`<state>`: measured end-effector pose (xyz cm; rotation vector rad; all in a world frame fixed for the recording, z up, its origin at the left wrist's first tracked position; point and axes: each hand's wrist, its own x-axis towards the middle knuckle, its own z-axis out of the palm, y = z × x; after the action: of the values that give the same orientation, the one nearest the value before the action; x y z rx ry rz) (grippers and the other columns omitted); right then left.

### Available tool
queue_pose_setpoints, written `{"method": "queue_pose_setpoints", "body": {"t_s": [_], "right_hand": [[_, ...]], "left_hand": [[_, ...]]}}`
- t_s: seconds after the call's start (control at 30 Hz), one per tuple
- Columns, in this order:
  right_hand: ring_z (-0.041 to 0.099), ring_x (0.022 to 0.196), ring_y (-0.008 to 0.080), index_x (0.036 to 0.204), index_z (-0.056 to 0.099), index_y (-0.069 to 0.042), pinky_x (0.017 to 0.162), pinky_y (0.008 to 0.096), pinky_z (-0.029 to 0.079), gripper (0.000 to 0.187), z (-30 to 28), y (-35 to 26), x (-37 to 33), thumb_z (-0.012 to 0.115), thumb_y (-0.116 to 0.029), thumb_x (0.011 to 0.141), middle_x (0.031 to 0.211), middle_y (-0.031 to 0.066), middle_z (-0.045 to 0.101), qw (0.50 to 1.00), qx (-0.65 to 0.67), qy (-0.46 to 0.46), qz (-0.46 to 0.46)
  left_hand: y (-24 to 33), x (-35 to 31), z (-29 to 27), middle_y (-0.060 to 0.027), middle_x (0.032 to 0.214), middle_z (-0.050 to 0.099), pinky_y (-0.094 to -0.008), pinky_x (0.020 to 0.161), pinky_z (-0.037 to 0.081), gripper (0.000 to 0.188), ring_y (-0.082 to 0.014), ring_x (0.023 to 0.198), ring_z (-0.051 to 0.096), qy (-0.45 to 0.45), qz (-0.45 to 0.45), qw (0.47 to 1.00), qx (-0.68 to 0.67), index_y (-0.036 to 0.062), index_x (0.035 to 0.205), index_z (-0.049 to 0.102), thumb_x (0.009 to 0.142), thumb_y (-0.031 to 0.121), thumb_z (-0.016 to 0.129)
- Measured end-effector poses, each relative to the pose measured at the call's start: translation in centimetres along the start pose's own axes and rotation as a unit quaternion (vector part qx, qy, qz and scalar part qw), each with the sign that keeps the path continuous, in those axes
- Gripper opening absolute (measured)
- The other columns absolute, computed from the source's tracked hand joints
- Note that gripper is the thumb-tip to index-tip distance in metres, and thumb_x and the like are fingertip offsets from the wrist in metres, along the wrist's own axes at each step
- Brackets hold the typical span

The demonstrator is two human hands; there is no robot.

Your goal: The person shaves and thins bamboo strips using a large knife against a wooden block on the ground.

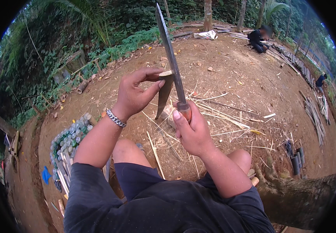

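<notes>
My right hand (193,132) grips the wooden handle of a machete (170,54), whose long dark blade points up and away. My left hand (135,93), with a chain bracelet on its wrist, pinches a piece of split bamboo (165,95) near its top end between thumb and fingers. The bamboo hangs downward, its pale cut end up against or just beside the blade; I cannot tell whether they touch. Partly hidden behind the machete handle is a wooden block (171,119) on the ground.
Thin bamboo strips (222,116) and shavings litter the dirt ahead. Left are clear plastic bottles (70,136) and a bundle of split pieces (63,171). A thick trunk (304,198) lies at right, near dark tubes (296,161). Two people (258,39) work farther off.
</notes>
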<state>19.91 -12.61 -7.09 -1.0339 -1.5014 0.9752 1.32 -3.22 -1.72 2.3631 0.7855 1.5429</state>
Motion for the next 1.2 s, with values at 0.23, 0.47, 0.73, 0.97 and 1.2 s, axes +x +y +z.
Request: {"method": "queue_pose_setpoints", "body": {"t_s": [0.23,0.47,0.73,0.97,1.2], "right_hand": [[0.058,0.069,0.0151,0.123,0.048,-0.001,0.066,0.0336,0.046,0.044,-0.4,0.0,-0.1,0.054,-0.038,0.100,0.077,0.0048,0.059,1.000,0.015,-0.013,0.025],[0.057,0.068,0.0141,0.115,0.051,-0.003,0.066,0.0334,0.046,0.039,-1.1,0.5,-0.1,0.054,-0.038,0.099,0.076,0.0038,0.058,1.000,0.001,-0.005,0.012],[0.057,0.072,0.0146,0.119,0.050,-0.002,0.069,0.0330,0.046,0.040,-1.9,0.4,-0.3,0.054,-0.037,0.100,0.079,0.0046,0.059,0.999,0.006,-0.022,0.023],[0.057,0.074,0.0144,0.125,0.048,-0.001,0.071,0.0328,0.046,0.045,-2.4,0.6,-0.5,0.054,-0.038,0.100,0.080,0.0048,0.059,0.999,0.012,-0.020,0.027],[0.058,0.072,0.0175,0.114,0.050,-0.002,0.070,0.0347,0.046,0.038,-3.1,0.6,-0.2,0.054,-0.037,0.100,0.078,0.0063,0.059,0.999,-0.019,-0.024,0.021]], "left_hand": [[0.2,0.0,0.1,-0.0109,0.099,0.072,-0.0294,0.081,0.056,0.028,-0.0162,0.089,0.069,0.000,0.007,1.000,-0.007,0.0001,0.108,0.069,0.081,0.005,0.077],[0.2,0.4,0.5,-0.0099,0.097,0.072,-0.0290,0.079,0.056,0.027,-0.0156,0.087,0.069,-0.010,0.011,1.000,-0.008,0.0015,0.107,0.071,0.081,0.006,0.077],[0.2,0.5,0.6,-0.0114,0.100,0.073,-0.0294,0.080,0.056,0.027,-0.0174,0.089,0.070,-0.025,-0.002,1.000,0.001,0.0008,0.107,0.071,0.082,0.007,0.078],[0.7,0.7,1.1,-0.0129,0.104,0.072,-0.0321,0.088,0.054,0.026,-0.0196,0.098,0.069,-0.045,-0.010,0.999,0.006,-0.0013,0.109,0.069,0.085,0.008,0.074],[2.6,10.1,-2.2,-0.0156,0.122,0.066,-0.0389,0.104,0.046,0.043,-0.0279,0.118,0.062,0.151,0.382,0.909,0.075,0.0015,0.123,0.061,0.097,0.035,0.055]]}}
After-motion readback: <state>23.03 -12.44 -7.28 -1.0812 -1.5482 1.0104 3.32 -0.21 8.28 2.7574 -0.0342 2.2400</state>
